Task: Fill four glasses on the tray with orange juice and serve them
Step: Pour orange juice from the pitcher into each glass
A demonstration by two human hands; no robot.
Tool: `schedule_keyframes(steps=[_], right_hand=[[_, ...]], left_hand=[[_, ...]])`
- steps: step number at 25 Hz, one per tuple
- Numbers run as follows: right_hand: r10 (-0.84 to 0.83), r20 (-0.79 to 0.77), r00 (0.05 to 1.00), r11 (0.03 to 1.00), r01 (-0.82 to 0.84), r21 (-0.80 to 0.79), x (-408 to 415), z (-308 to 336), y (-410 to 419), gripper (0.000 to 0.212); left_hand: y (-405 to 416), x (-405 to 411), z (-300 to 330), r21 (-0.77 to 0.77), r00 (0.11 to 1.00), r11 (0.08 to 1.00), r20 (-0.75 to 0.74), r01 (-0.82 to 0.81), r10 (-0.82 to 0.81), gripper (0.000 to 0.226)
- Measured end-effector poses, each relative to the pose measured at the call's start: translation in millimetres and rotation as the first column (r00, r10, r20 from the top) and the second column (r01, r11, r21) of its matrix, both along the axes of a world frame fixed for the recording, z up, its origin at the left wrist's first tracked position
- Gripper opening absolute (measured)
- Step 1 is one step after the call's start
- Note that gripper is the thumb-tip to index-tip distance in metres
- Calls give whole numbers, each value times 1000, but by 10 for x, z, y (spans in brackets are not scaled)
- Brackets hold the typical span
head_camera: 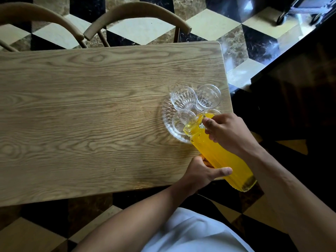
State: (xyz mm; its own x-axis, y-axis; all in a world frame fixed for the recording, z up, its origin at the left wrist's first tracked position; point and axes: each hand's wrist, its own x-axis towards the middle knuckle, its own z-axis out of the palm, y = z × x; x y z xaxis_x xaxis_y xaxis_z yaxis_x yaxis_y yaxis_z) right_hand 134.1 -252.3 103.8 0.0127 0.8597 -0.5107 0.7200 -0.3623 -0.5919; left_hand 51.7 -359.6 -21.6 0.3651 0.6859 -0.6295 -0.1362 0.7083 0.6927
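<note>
The pitcher of orange juice is held tilted over the near-right part of the glass tray, which stands on the tabletop close to its right edge. The spout is lowered onto the near-right glass, in which yellow juice is visible — the first fill is judged to be in hand. The other three glasses are seen without juice: the near-left glass, the far-left glass and the far-right glass. All four stand close together on the tray, rims almost touching. The next move is judged to call for righting the pitcher before the glass brims, then shifting the spout over a neighbouring glass; care is needed, since the rims are crowded and the spout already hangs just beside the near-left glass. The pitcher is gripped at the handle by the right hand, its fingers curled round the handle near the neck. The lower body is supported by the left hand — the thumb is laid straight across the ribbed side and the remaining fingers are wrapped beneath, largely hidden. Two wooden chairs are set at the far side of the tabletop, on a patterned tiled floor.
</note>
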Motion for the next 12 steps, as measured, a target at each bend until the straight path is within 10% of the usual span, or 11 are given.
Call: schedule_keyframes(steps=[12], right_hand=[[-10,23,1000,999,11,-43,-55,-13,24,46]], left_hand=[[-29,-20,-1,-10,1000,1000,-2,-1,1,32]])
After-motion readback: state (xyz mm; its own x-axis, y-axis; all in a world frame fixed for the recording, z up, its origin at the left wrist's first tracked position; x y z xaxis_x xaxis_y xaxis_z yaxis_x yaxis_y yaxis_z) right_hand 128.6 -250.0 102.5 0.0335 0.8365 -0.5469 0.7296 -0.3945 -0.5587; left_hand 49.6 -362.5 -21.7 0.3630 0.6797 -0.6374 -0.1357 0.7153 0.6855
